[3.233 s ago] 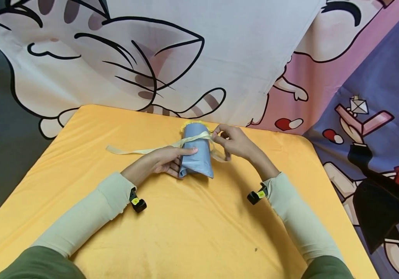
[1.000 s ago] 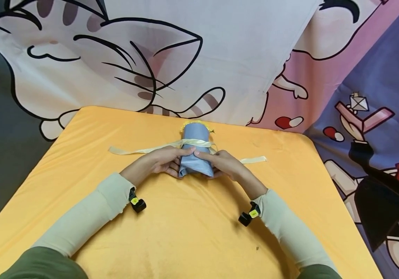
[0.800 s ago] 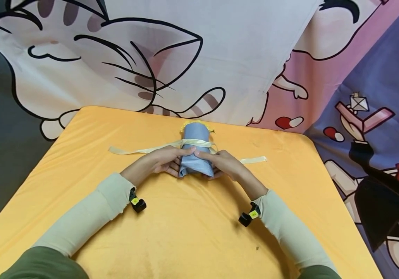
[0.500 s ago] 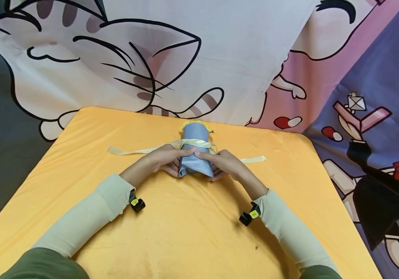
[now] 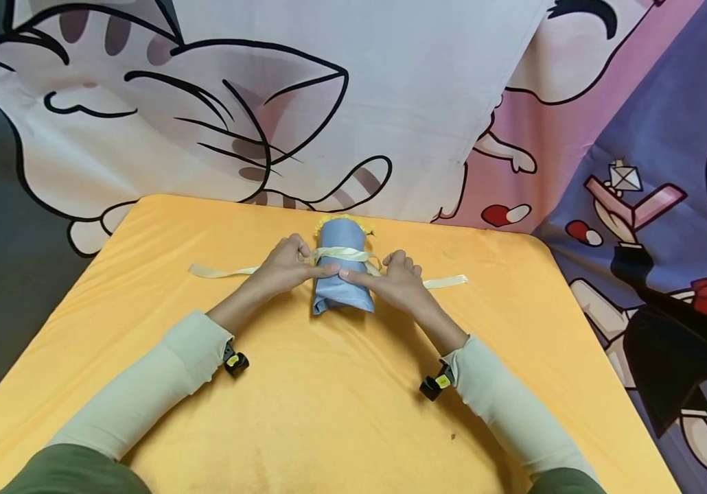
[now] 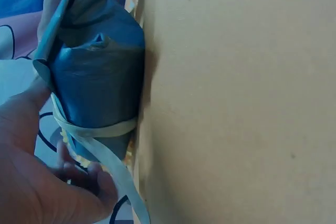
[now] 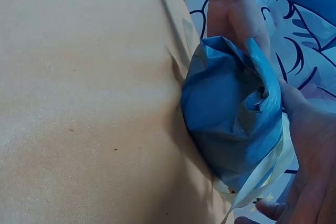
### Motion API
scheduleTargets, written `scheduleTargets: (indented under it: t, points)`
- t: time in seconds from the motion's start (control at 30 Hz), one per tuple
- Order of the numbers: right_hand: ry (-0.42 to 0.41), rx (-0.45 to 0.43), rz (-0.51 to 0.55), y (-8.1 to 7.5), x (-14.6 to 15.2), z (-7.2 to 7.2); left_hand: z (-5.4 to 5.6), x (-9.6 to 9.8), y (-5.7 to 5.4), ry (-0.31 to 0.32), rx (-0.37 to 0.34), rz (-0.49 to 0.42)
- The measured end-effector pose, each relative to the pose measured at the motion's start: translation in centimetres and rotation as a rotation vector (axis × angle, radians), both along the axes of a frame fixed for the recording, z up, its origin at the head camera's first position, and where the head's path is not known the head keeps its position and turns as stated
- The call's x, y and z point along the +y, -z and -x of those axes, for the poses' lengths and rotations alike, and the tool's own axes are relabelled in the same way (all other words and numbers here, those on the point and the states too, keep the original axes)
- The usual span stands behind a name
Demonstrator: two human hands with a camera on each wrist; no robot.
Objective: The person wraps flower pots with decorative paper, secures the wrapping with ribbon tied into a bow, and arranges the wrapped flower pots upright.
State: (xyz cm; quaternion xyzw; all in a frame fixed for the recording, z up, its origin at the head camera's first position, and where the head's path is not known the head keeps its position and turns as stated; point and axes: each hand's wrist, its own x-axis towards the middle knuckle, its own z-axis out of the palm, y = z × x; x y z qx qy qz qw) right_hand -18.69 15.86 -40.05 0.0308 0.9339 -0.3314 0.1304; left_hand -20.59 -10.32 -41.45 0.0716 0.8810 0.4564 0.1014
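Observation:
A small bouquet (image 5: 342, 295) in blue wrapping lies on the yellow-covered table, its yellow flowers (image 5: 362, 223) just showing at the far end. A cream ribbon (image 5: 347, 254) passes around its middle, with loose tails (image 5: 446, 282) out to both sides. My left hand (image 5: 282, 266) rests its thumb on top of the wrapping, and its other fingers are lifted off, loosely bent beside the ribbon. From the other side my right hand (image 5: 399, 281) presses its thumb on the wrapping too, fingers raised. Both wrist views show the folded, crumpled near end of the wrapping (image 6: 100, 66).
The yellow tablecloth (image 5: 329, 412) spreads out towards me. Behind the table hangs a white cloth with a cat drawing (image 5: 421, 89), and a purple printed cloth (image 5: 656, 137) hangs at the right. A tiny dark speck (image 5: 453, 436) is on the tablecloth.
Earlier my right hand handled the ribbon, then gripped the bouquet opposite my left. Since half a second ago, both hands' fingers have come off the sides and lifted; the thumbs stay on top.

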Motion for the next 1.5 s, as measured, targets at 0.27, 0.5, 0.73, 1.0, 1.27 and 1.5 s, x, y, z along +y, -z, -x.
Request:
scheduleTargets:
  t: [0.27, 0.5, 0.73, 1.0, 1.27, 1.5]
  points:
    - [-0.070, -0.061, 0.020, 1.0, 0.6, 0.4, 0.9, -0.3, 1.4, 0.094, -0.008, 0.015]
    - [-0.100, -0.098, 0.013, 0.8, 0.9, 0.5, 1.2, -0.5, 1.4, 0.167, -0.021, 0.017]
    - [-0.059, -0.126, 0.107, 0.8, 0.8, 0.5, 1.5, -0.7, 1.3, 0.224, -0.072, -0.024]
    - [-0.071, -0.146, 0.165, 1.0, 1.3, 0.9, 1.5, -1.5, 1.3, 0.216, -0.143, -0.018]
    - [-0.102, -0.152, 0.266, 1.1, 2.5, 1.1, 1.9, -1.9, 1.3, 0.234, -0.167, -0.025]
    - [-0.138, -0.117, 0.310, 1.0, 3.9, 1.5, 2.1, -3.1, 1.0, 0.201, -0.174, 0.017]
